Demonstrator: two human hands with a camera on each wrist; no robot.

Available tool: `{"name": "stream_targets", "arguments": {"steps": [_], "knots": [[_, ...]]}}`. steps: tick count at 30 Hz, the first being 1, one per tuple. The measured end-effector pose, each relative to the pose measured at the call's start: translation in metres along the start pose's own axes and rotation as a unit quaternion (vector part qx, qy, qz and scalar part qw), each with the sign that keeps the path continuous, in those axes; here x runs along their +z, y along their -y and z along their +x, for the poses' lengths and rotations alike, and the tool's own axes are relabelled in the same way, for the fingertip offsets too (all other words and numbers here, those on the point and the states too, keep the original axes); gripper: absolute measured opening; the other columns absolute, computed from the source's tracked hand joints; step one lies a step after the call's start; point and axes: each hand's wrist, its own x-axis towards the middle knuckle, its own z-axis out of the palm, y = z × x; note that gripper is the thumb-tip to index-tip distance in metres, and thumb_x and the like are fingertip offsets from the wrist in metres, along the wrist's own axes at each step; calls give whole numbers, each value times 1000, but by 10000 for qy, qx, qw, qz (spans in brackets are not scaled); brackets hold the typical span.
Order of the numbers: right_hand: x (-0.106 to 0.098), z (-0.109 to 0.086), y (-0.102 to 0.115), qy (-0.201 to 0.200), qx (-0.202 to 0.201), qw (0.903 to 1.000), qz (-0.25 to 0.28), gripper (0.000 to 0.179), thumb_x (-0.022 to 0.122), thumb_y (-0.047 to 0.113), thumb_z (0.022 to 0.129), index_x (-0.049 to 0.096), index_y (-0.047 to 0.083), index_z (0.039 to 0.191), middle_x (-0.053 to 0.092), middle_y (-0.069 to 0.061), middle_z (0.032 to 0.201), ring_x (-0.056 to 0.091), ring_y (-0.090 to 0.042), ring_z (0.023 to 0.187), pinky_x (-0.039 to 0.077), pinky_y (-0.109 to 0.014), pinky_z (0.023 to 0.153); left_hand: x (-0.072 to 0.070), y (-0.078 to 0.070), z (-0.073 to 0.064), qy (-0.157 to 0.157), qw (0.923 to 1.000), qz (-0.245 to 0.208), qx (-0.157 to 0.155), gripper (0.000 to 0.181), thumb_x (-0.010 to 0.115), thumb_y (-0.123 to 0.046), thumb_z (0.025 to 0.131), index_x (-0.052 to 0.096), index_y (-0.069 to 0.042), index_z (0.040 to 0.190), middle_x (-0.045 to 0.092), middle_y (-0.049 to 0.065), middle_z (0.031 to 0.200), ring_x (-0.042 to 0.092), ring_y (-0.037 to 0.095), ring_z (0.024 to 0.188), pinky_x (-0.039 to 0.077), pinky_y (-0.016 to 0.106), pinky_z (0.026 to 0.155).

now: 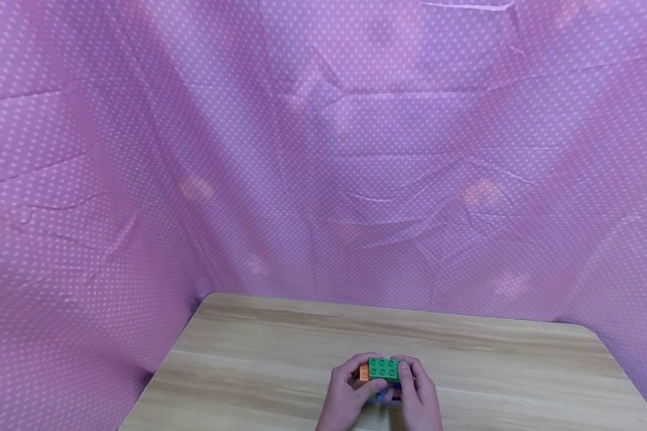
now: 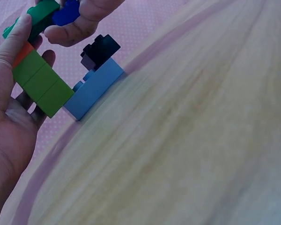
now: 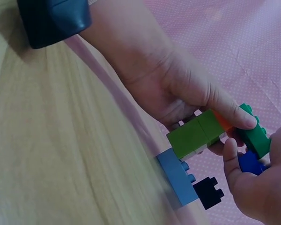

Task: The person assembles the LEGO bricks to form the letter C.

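A building-brick model stands on the table: a light blue brick [image 2: 97,92] at the bottom, lime green bricks [image 2: 43,84] stacked at one end and a black brick [image 2: 105,50] at the other. On the lime stack sits an orange brick [image 1: 363,372]. Above it a green brick [image 1: 383,368] reaches sideways, with a dark blue brick [image 3: 251,162] beneath its far end. My left hand [image 1: 346,392] grips the stack, thumb on the green brick, other fingers behind the lime bricks. My right hand [image 1: 422,395] holds the green brick's right end, fingers close around the dark blue brick.
The wooden table [image 1: 259,359] extends around the model, its far edge meeting a pink dotted cloth [image 1: 323,179] that hangs at the back and sides. A dark device [image 3: 56,21] is worn on the left wrist.
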Motion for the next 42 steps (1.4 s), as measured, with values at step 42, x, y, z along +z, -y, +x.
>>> {"name": "stream_targets", "arguments": {"steps": [42], "knots": [[-20,4,-3,1134,-453,9870,1047,38,42,18,116,47,-12,139,55,-12,128,68,-15,99,63,-32,84,0,-2,-2,-34,9999,-95,-27,37,78,-11,96,69,-4,132,74,8,125,72,18,109,58,31,95]]}}
